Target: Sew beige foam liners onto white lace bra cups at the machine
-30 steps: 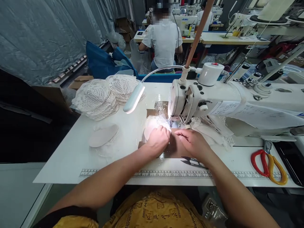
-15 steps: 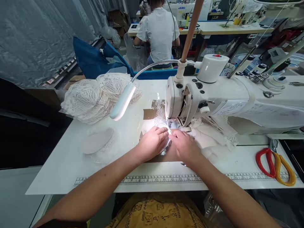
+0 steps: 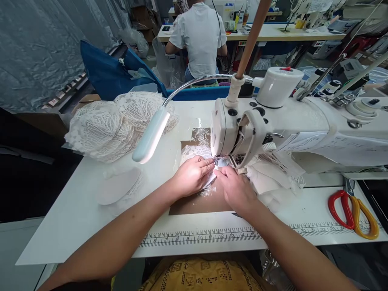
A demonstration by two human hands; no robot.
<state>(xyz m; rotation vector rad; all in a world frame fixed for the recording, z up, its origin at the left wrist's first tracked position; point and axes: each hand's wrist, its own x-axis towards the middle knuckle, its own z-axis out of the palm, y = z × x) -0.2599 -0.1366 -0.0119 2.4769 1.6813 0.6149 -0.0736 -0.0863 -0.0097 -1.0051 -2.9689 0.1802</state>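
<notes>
My left hand lies on a white lace piece at the needle of the white sewing machine, fingers curled and pressing it down. My right hand sits just to its right, fingertips pinching the same lace piece under the presser foot. Both hands rest on a brown plate set in the white table. The lamp on a gooseneck lights the spot.
A heap of lace cups lies at the back left, a flat white pad in front of it. More lace pieces lie under the machine arm. Red and yellow scissors lie right. A person in a white shirt sits behind.
Both hands have slid forward to the needle and closed in on the lace piece. The view has tilted down and nearer; the snips by my right wrist are hidden now.
</notes>
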